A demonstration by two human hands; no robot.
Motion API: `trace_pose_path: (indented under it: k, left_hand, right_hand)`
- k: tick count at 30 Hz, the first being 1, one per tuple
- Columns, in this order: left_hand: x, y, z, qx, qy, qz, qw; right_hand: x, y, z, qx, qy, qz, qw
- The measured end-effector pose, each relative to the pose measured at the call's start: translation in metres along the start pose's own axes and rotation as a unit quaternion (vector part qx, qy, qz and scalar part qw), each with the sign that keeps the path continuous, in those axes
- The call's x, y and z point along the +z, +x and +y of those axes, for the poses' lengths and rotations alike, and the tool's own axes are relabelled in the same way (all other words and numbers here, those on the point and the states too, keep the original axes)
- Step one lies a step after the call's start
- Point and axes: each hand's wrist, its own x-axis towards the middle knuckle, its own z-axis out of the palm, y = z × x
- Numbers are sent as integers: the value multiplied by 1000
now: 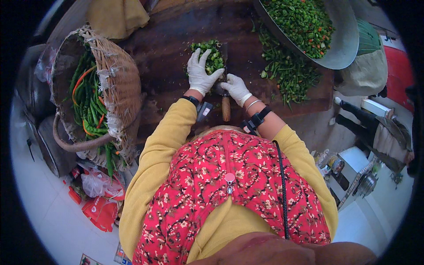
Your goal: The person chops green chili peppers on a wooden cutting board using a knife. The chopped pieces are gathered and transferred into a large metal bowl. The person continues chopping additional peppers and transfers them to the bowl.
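Chopped green chili peppers (pixel 213 56) lie in a small heap on the dark wooden board (pixel 165 66). My left hand (pixel 202 73), in a white glove, spreads over the near left side of this heap, fingers apart, its thumb reaching towards the blade. A cleaver with a wooden handle (pixel 226 109) lies along the heap's right side, its handle pointing towards me. My right hand (pixel 236 86), also gloved, has its fingertips at the base of the blade, beside the handle; whether they grip it is hard to tell.
A wicker basket (pixel 121 76) of whole green and red chilies stands at left. Cut green pieces (pixel 291 76) lie on the board at right, beneath a large metal basin (pixel 344 33) of chopped peppers. A cloth (pixel 116 16) lies at upper left. Another person (pixel 374 129) is at far right.
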Motion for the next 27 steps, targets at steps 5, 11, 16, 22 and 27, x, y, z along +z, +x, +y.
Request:
trace_pose_path:
  k: [5, 11, 16, 22, 27]
  left_hand:
    - [-6, -6, 9, -8, 6, 25, 1000]
    - [-31, 4, 42, 16, 3, 59, 998]
    - [-58, 32, 86, 59, -4, 69, 996]
    - [-74, 89, 167, 158, -34, 111, 981]
    - [-48, 172, 251, 291, -86, 141, 942]
  right_hand:
    - [-1, -8, -11, 19, 18, -2, 1000]
    - [-15, -20, -49, -42, 44, -49, 997]
    - [-36, -40, -105, -62, 118, -67, 989]
    - [-82, -56, -187, -128, 105, 5, 986]
    - [-160, -69, -246, -304, 119, 66, 943]
